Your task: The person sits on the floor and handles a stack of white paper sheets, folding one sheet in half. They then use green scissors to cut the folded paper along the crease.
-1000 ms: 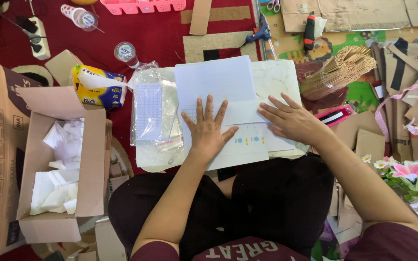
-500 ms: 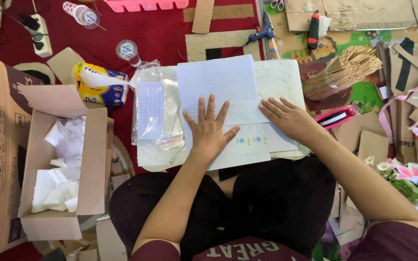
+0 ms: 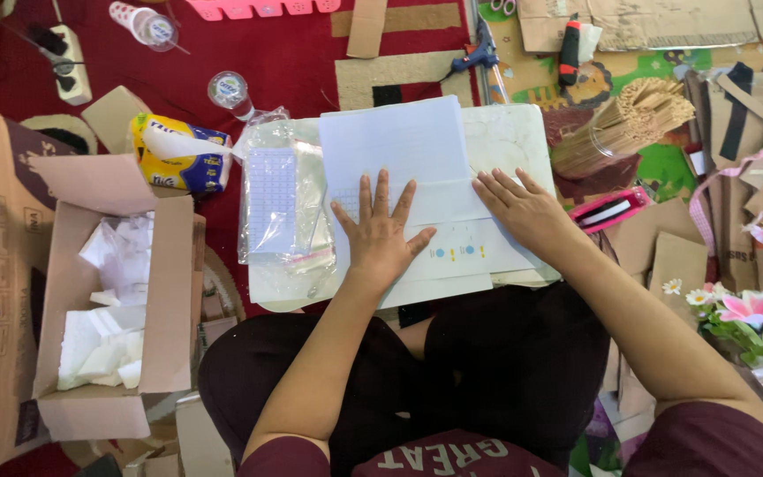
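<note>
I sit cross-legged with a white board [image 3: 512, 141] across my lap. On it lies a stack of white paper sheets [image 3: 408, 146], the lower one printed with small coloured marks. My left hand [image 3: 380, 234] presses flat on the sheets, fingers spread. My right hand [image 3: 523, 212] rests flat on the right part of the same sheets, fingers apart. Neither hand holds anything. A clear plastic bag with a pale grid sheet [image 3: 274, 199] lies on the board just left of my left hand.
An open cardboard box [image 3: 165, 291] with white tissue stands at the left. A yellow tissue pack [image 3: 178, 155], a plastic cup [image 3: 228, 90], a blue glue gun [image 3: 480, 55], a bundle of wooden sticks [image 3: 633, 119], a pink case [image 3: 611, 210] and artificial flowers [image 3: 748, 309] surround me on the red carpet [image 3: 284, 53].
Both hands stay flat on the sheets in almost the same place. The view has shifted slightly; nothing was picked up or let go.
</note>
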